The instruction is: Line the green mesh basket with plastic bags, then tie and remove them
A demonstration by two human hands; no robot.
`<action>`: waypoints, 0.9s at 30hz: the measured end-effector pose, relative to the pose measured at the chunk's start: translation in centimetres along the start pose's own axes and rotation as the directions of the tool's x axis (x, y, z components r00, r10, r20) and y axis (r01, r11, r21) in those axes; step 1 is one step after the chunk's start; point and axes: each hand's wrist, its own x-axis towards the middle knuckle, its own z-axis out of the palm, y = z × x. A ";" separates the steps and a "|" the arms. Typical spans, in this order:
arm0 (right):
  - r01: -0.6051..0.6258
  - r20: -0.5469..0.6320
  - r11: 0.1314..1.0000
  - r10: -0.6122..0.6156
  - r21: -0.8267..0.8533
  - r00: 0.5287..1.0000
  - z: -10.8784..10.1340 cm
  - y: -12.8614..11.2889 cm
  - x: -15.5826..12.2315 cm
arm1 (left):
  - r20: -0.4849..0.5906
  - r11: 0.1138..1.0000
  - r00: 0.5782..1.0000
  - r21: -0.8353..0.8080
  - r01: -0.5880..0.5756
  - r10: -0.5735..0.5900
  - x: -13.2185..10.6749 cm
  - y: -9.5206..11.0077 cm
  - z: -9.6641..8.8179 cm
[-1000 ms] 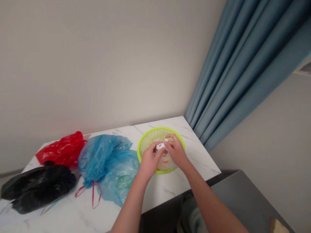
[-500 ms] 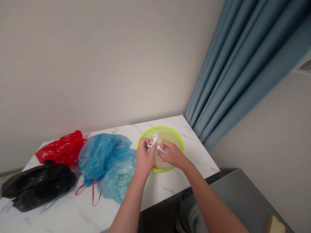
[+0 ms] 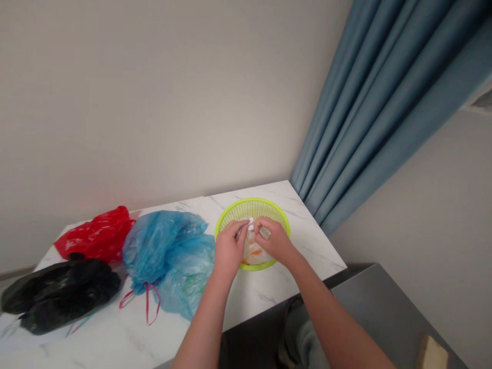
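Observation:
A lime-green mesh basket stands on the white marble table near its right end. Inside it sits a small clear plastic bag with orange contents showing through. Over the basket, my left hand and my right hand are both closed, each pinching the white handles at the top of that bag. The fingertips of the two hands meet above the bag.
Left of the basket lie two blue plastic bags with a red drawstring, a red bag and a black bag. A blue curtain hangs at the right. The table's front edge runs close to my body.
My hands pulled the bag's white handles up and apart half a second ago; now they have come back together low over the bag, fingertips touching.

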 end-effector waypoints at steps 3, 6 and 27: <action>0.063 0.022 0.996 -0.062 -0.065 0.998 -0.2 0.1 -0.1 | 0.075 0.998 0.996 -0.015 0.059 -0.058 0.2 -0.3 -0.1; 0.052 -0.066 0.989 -0.062 -0.138 0.996 -0.3 0.6 -0.1 | 0.210 0.964 0.962 -0.166 0.210 -0.173 0.4 -0.7 0.0; 0.062 -0.093 0.994 -0.070 -0.089 0.993 0.2 -0.7 0.1 | 0.500 0.115 0.752 -0.796 0.594 -0.429 0.3 0.7 -0.5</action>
